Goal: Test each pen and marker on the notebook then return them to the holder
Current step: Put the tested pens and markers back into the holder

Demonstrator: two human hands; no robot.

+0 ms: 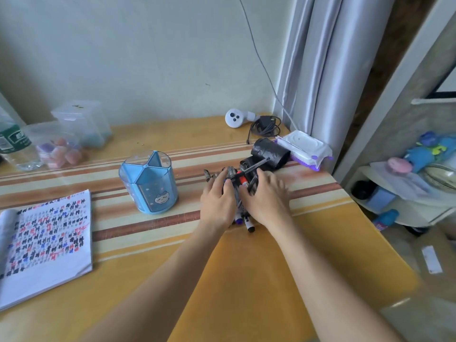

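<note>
The pile of pens and markers (238,191), right of the blue holder (148,183) on the counter (246,280), is being covered by the spread left hand (217,197) and the cupped right hand (266,193), its grip not discernible, and one pen is best being singled out by its barrel for the notebook (49,243) at near left.

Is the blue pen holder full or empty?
Empty: the holder shows nothing inside its clear top; the pens lie piled on the table.

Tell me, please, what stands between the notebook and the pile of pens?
The blue pen holder stands between the notebook and the pile of pens, as the head view shows.
</note>
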